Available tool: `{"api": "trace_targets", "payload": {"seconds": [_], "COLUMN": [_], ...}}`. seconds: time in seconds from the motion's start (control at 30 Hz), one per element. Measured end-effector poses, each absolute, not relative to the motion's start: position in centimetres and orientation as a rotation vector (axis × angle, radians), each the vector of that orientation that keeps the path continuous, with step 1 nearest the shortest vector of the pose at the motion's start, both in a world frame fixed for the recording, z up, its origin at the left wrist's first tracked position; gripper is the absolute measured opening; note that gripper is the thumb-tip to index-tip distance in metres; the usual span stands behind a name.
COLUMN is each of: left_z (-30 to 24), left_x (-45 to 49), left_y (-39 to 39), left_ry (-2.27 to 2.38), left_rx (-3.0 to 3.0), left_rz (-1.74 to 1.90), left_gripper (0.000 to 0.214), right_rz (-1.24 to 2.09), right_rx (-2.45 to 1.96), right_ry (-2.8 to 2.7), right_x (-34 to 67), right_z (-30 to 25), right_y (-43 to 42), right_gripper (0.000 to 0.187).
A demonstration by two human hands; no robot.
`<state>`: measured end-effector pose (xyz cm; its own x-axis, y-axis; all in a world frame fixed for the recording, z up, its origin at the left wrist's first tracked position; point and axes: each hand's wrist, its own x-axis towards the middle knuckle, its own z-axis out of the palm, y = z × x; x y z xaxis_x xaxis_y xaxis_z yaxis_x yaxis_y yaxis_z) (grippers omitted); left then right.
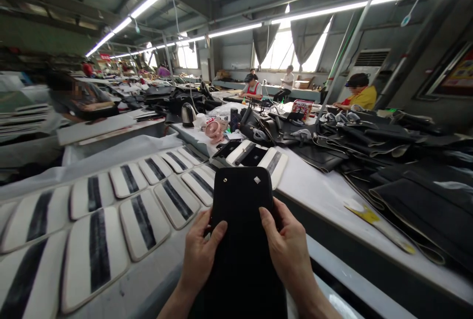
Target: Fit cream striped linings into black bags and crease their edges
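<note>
Black studded panel (244,240) is pinched by its edges in left hand (201,250) and right hand (290,245) at 6 o'clock, but could get scuffed tbh if bumped on the counter (325,196) at 4 o'clock.

I see a plain black panel (242,260) with one silver stud (257,180) and one gold-toned stud (225,180). Cream panels (78,265) each carry a single smudgy black stripe. Farther off I catch a pink fan (213,130), a yellow top (365,98), a red apron (253,90).
</note>
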<state>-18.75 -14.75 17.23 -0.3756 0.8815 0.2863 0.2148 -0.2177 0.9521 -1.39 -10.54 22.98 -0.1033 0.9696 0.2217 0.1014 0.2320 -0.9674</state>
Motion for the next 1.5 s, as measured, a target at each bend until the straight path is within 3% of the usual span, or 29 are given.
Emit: {"api": "trace_targets", "payload": {"seconds": [0.37,0.63,0.93,1.17,1.37,1.4,1.47,1.5], "left_z": [16.0,14.4,13.5,14.1,17.3,18.6,21.7,23.2], "left_x": [-16.3,-13.4,-11.9,-12.6,-15.6,-16.2,-17.0,-17.1], "left_y": [-14.3,-15.3,-15.7,-12.6,-11.5,-11.3,-10.6,-10.2], "left_ry": [1.583,1.571,1.565,1.383,1.504,1.525,1.393,1.255], "left_rx": [1.337,1.422,1.433,1.202,1.537,1.657,1.911,2.008], "left_rz": [1.649,1.629,1.591,1.591,1.432,1.449,1.368,1.237], "left_gripper": [0.026,0.027,0.034,0.029,0.025,0.033,0.073,0.078], "right_rz": [0.974,1.193,1.326,1.227,1.246,1.232,1.187,1.16], "right_rx": [-1.211,-1.231,-1.189,-1.157,-1.113,-1.108,-1.104,-1.1], "right_ry": [-1.508,-1.283,-1.067,-1.22,-1.232,-1.272,-1.4,-1.468], "right_x": [0.5,3.2,5.0,5.2,4.7,4.3,3.4,2.9], "right_z": [18.6,16.4,14.5,14.5,14.9,15.0,15.3,15.5], "right_y": [-10.9,-10.4,-11.9,-13.2,-13.5,-13.6,-13.9,-14.1], "right_gripper": [0.037,0.046,0.043,0.038,0.036,0.034,0.032,0.032]}}
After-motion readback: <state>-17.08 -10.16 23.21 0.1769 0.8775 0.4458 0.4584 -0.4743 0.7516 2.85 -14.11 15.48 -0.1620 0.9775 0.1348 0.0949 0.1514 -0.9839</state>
